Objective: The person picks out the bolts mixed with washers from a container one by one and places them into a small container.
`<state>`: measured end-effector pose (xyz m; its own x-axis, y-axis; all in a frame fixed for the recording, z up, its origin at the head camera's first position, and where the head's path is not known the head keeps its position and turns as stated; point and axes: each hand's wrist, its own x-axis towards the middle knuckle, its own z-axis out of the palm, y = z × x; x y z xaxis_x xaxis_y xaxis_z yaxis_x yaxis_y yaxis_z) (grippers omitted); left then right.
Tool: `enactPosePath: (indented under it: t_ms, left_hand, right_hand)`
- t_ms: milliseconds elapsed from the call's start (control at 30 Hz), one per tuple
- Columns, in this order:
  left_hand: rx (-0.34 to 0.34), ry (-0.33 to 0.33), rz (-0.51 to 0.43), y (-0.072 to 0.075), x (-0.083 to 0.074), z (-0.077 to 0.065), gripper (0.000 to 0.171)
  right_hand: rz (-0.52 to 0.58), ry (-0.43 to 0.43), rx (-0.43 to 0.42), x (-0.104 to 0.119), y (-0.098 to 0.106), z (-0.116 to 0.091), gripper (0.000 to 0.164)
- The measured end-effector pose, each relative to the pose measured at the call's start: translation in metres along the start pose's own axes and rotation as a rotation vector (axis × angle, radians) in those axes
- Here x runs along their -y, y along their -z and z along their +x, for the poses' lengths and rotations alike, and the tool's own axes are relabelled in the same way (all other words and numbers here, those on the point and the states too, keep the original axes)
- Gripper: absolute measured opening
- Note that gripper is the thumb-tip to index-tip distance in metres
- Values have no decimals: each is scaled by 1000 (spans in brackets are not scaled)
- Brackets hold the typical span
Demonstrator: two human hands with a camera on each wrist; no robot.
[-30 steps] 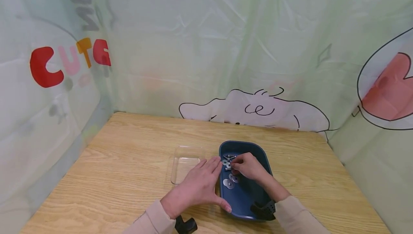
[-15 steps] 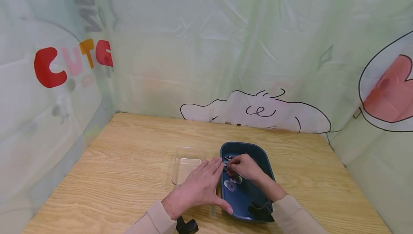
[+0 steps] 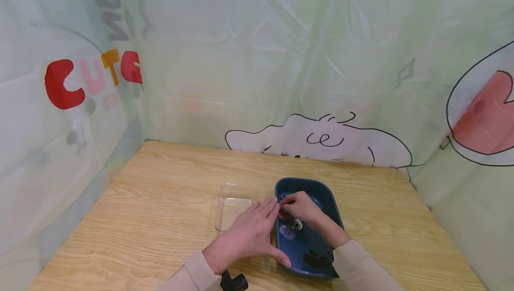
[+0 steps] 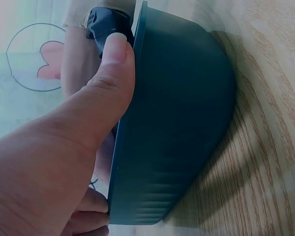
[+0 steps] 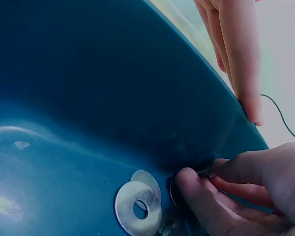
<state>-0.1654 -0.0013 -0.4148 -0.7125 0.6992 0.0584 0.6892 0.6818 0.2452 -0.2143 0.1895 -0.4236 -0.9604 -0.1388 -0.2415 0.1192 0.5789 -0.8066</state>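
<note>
Picking seems unfinished: the right hand (image 3: 301, 209), its grip narrow on an apparent bolt (image 5: 205, 172), works in the tray's (image 3: 302, 251) far left, washers (image 5: 124, 206) remain nearer, and the left hand (image 3: 252, 234), fingers straight, braces its left side.

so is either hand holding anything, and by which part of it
The right hand seems to pinch a small metal piece, too hidden to tell by which part. The left hand only touches the blue tray.
</note>
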Motion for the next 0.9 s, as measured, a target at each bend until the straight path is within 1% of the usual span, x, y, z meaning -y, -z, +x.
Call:
enactPosePath:
  t_ms: [200, 333, 567, 767, 900]
  left_hand:
    - [4, 2, -2, 1, -1, 0, 127]
    - [11, 6, -3, 1, -1, 0, 127]
    - [17, 10, -16, 1, -1, -1, 127]
    - [25, 1, -25, -1, 1, -3, 124]
    - [26, -4, -50, -1, 2, -4, 123]
  right_hand:
    - [47, -48, -4, -3, -1, 0, 22]
    - [82, -52, 2, -4, -2, 2, 23]
    - [125, -72, -5, -1, -2, 2, 23]
    - [208, -88, -11, -2, 3, 0, 24]
    - [241, -73, 17, -1, 8, -4, 25]
